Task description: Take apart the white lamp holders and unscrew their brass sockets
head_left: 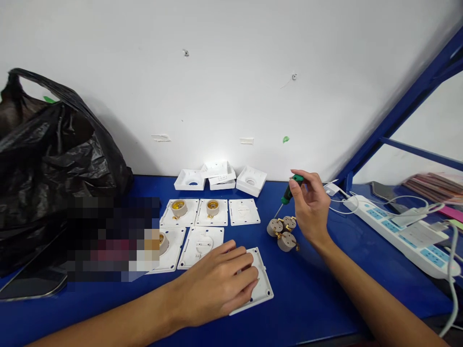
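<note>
My left hand (220, 282) lies over a white square plate (263, 284) on the blue table (311, 294), fingers curled and pressing on it. My right hand (311, 207) is raised a little above the table and pinches a small green-handled screwdriver (289, 192), tip pointing down-left toward three beige lamp sockets (282, 233) with brass parts. The sockets sit loose just left of that hand.
Several white plates (213, 212), some with sockets fitted, lie in two rows at the centre. White covers (220, 177) stand by the wall. A black plastic bag (50, 154) fills the left. A white power strip (401, 236) with cables lies at right, beside a blue frame (398, 115).
</note>
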Demonstrator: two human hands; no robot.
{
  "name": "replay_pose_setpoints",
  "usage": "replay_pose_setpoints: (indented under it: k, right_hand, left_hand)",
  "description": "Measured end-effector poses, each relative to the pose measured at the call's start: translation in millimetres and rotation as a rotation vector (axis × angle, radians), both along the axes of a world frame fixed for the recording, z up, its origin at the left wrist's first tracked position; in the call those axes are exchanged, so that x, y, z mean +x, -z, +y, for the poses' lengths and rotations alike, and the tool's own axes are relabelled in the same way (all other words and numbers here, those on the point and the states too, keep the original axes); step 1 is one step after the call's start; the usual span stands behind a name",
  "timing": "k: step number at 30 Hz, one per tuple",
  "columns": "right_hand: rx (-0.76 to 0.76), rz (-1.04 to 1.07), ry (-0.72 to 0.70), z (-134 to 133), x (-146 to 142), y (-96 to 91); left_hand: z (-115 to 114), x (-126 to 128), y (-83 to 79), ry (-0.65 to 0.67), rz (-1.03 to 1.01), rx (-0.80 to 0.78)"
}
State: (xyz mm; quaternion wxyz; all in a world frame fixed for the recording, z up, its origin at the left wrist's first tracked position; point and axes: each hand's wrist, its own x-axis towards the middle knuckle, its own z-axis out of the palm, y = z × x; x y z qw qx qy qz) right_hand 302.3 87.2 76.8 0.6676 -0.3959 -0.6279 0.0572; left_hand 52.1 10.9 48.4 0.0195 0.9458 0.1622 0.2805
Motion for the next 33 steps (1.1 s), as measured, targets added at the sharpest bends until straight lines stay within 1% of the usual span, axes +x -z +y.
replay_pose_setpoints:
  k: [3,6,8,10,12,13,16,21,24,28,30,33]
  right_hand:
    - [-0.008,0.061,-0.015,-3.0,-3.0,-2.9]
    - [-0.042,0.048,-0.048,-5.1,-6.1,-3.3]
    - [-0.047,0.017,-0.071,-5.0,-6.9,-2.1]
    - [-0.04,-0.01,-0.078,-4.4,-6.9,-1.0]
    - [-0.025,-0.021,-0.057,-4.0,-6.4,-0.9]
    - [-0.015,-0.019,-0.036,-4.0,-6.3,-1.3]
    - [0.0,0.032,-0.003,-4.8,-6.2,-2.6]
    - [-0.08,0.125,-0.039,-7.9,-9.0,-0.7]
    - [-0.097,0.1,-0.05,-11.2,-12.7,1.3]
    - [-0.058,0.096,-0.156,-14.8,-19.5,3.9]
    - [-0.032,0.054,-0.198,-15.3,-22.2,5.9]
    - [-0.042,-0.038,-0.219,-15.4,-23.9,8.8]
  left_hand:
    - [0.6,0.3,2.2,0.006,0.003,0.011]
    - [0.9,-0.2,3.8,-0.022,0.015,0.038]
    - [1.8,-1.3,3.6,-0.093,0.027,0.047]
    - [3.5,-2.7,2.4,-0.19,0.043,0.025]
    - [5.3,-4.2,1.0,-0.261,0.051,-0.018]
    - [5.6,-4.7,0.6,-0.274,0.052,-0.038]
    - [3.5,-5.1,1.1,-0.261,0.055,-0.047]
    - [-0.3,-3.0,4.1,-0.239,0.083,-0.03]
    - [3.6,-1.1,4.6,-0.247,0.066,-0.042]
    - [11.2,0.5,4.9,-0.284,0.058,-0.075]
    - [13.8,0.1,4.3,-0.315,0.073,-0.058]
    - [13.9,-1.3,2.0,-0.36,0.106,-0.039]
